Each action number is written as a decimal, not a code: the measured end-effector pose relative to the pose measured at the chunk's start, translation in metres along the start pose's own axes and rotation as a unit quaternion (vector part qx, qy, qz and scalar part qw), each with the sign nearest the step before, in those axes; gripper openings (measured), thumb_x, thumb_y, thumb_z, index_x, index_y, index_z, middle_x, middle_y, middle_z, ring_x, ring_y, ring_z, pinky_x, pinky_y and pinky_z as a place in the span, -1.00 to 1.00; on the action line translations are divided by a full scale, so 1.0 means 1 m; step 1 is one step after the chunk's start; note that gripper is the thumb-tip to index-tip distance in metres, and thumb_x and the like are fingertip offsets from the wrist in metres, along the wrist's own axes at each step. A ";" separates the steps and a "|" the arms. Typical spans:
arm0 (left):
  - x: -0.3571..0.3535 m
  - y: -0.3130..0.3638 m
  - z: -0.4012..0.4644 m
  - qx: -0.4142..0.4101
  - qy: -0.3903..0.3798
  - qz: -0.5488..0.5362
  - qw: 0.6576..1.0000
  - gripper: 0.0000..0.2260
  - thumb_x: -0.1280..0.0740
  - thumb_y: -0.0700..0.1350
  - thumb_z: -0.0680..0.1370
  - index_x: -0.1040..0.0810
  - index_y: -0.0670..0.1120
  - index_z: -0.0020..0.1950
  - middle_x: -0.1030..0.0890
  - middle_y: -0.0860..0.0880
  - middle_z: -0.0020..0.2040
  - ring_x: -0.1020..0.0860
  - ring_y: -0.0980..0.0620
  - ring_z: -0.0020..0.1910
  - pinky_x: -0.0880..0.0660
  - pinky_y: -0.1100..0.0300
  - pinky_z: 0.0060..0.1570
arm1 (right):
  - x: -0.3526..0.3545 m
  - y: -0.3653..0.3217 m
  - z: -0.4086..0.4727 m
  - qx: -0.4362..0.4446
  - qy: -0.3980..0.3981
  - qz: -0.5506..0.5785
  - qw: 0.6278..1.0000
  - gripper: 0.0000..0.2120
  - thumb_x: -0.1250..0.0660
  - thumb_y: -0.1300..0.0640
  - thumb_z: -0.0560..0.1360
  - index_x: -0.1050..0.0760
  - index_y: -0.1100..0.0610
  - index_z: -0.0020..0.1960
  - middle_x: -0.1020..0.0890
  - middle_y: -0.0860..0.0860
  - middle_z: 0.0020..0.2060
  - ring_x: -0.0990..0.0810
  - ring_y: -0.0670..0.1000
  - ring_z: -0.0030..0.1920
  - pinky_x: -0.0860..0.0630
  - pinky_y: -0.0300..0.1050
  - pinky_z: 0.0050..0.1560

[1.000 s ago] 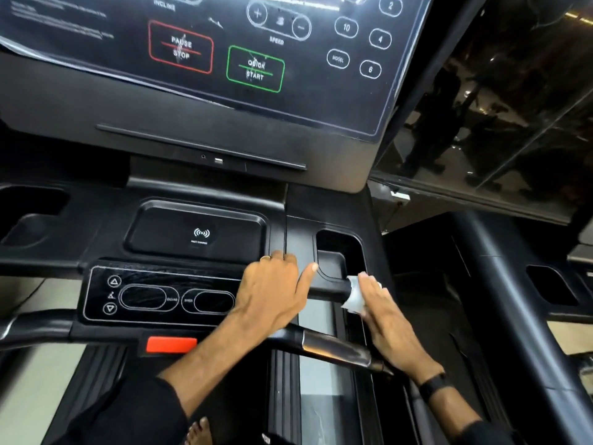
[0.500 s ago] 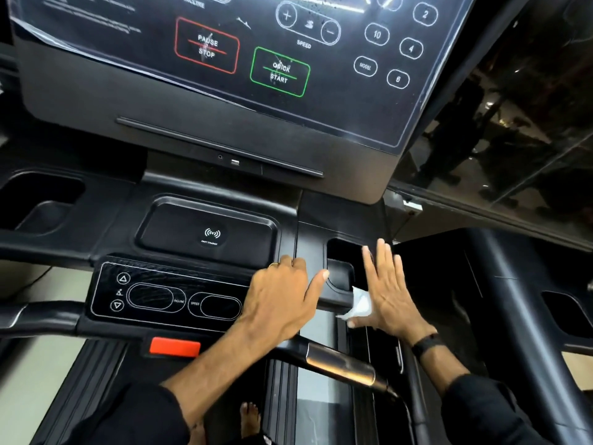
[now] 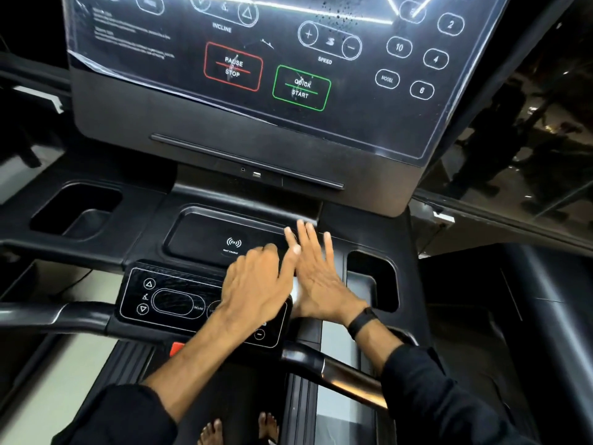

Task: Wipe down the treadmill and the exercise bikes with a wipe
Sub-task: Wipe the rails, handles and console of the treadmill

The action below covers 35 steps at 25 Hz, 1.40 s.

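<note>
I see a shiny glass-like screen (image 3: 256,59) with a thin clear film on it, wet drops near the top. The tray (image 3: 144,220) below looks like dull black plastic, smooth. The small panel (image 3: 167,303) is glossy. The handle (image 3: 349,379) has a shiny metal part. The sleeves (image 3: 449,396) are dark soft cloth. The wipe (image 3: 295,292) looks white and thin.

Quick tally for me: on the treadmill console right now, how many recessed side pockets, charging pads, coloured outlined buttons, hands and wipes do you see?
Recessed side pockets: 2, left and right
Charging pad: 1
Coloured outlined buttons: 2, red and green
Hands: 2, left hand and right hand
Wipe: 1, under the right hand
Total: 8
</note>
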<state>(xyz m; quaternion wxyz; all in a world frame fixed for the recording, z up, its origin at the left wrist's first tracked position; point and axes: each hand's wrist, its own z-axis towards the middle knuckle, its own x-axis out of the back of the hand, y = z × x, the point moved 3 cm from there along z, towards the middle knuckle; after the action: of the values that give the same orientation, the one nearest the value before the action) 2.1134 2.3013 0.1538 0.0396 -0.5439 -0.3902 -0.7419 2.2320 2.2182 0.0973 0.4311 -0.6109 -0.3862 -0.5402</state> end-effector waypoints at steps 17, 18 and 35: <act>-0.011 0.008 0.003 0.007 -0.041 0.096 0.994 -0.39 0.16 0.30 0.59 -0.48 -0.12 0.02 -0.64 -0.16 -0.02 -0.61 -0.21 -0.05 -0.38 0.03 -0.17 | -0.008 0.030 -0.021 -0.121 -0.008 0.016 0.992 0.08 0.49 -0.58 0.31 0.34 0.13 0.58 0.40 0.12 0.53 0.50 0.04 0.51 0.55 0.13 0.42; -0.009 0.006 0.006 0.020 -0.044 0.067 0.997 -0.42 0.15 0.29 0.60 -0.46 -0.11 -0.05 -0.63 -0.17 -0.03 -0.60 -0.23 -0.04 -0.37 0.02 -0.15 | -0.006 0.037 -0.010 -0.145 -0.004 0.018 0.989 0.08 0.52 -0.57 0.30 0.33 0.14 0.59 0.38 0.13 0.54 0.49 0.06 0.51 0.56 0.14 0.42; -0.008 -0.015 0.028 0.097 -0.073 -0.078 0.990 -0.46 0.12 0.30 0.61 -0.40 -0.07 -0.21 -0.52 -0.12 -0.09 -0.51 -0.21 -0.07 -0.41 -0.01 -0.09 | -0.010 0.001 -0.037 -0.118 0.118 0.049 0.985 -0.38 0.13 -0.23 0.67 -0.33 0.16 0.48 -0.30 0.07 0.52 -0.18 0.08 0.56 -0.06 0.10 0.55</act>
<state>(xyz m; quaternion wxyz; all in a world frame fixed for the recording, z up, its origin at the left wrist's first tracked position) 2.1312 2.3262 0.1422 0.0057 -0.5584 -0.5032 -0.6595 2.2195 2.1833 0.0889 0.4242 -0.6076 -0.2360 -0.6287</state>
